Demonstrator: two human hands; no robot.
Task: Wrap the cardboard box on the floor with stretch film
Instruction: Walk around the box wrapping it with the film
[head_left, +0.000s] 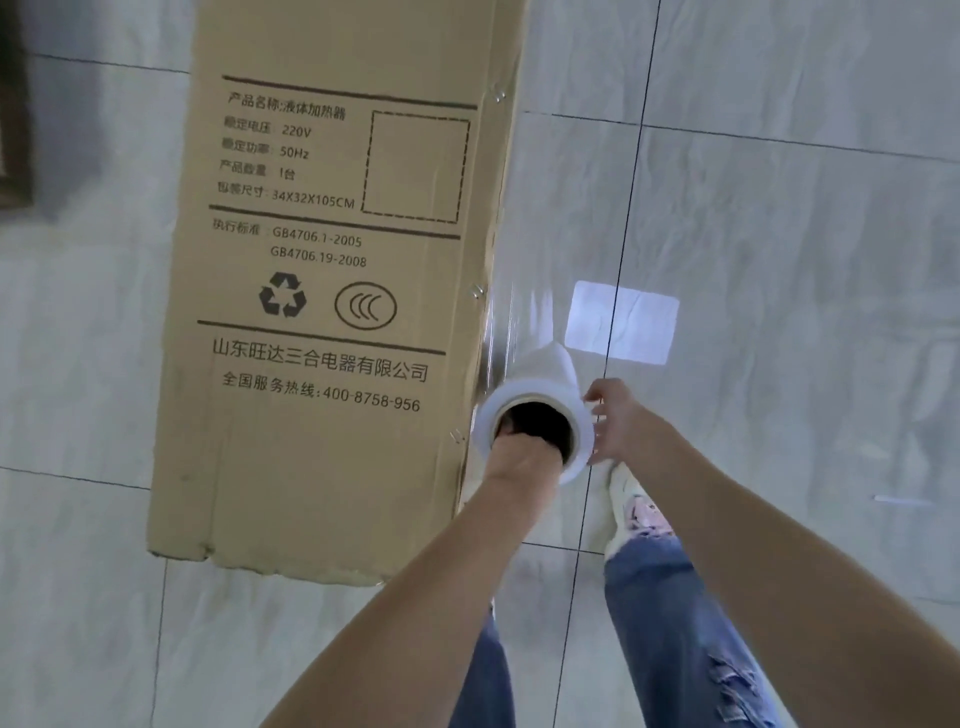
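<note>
Cardboard box (332, 291): tall, upright on tiled floor (779, 260); stiff, probably light enough to tip, corners the firm places.
Stretch film roll (540, 410): beside the box's right edge; film thin, clingy, tear-prone.
Left hand (524, 447): fingers inside the roll's core, holding it.
Right hand (615, 421): fingers loosely spread against the roll's outside.

left hand (524, 452) fingers hidden inside roll (545, 400), box (332, 291) top cropped
</note>
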